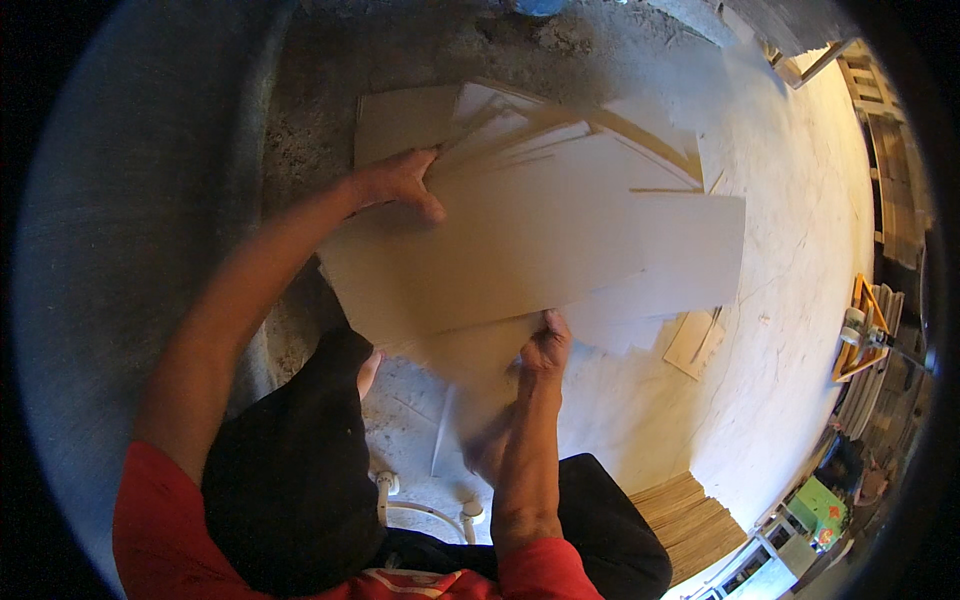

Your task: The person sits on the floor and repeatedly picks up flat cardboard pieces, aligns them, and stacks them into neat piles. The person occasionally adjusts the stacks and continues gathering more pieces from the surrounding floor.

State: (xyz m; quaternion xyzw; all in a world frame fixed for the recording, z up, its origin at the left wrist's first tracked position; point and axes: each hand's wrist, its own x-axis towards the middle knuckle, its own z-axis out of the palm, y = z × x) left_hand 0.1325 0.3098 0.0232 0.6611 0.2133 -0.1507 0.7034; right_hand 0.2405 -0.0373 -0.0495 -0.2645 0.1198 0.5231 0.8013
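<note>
Big tile (520, 250) held flat btwn my left hand (400, 180) on its far edge & right hand (545, 350) on near edge, both gripping to steady it over the tile pile (600, 130).

both hands (405, 182) gripping beige tile (520, 250), dusty floor (790, 250)

1. A small green box (820, 505), the one thing here that looks like a package, sits at the far lower right of the large pale tile (540, 250), well apart from it. It is roughly block-shaped, bright green, with a spot of red and orange on its right side. It is too small to tell whether it is carton or plastic.
2. A white, box-like block (790, 552) lies just below the green box, farther still from the tile; its kind is unclear.
3. No labels, signs or screens can be made out.
</note>
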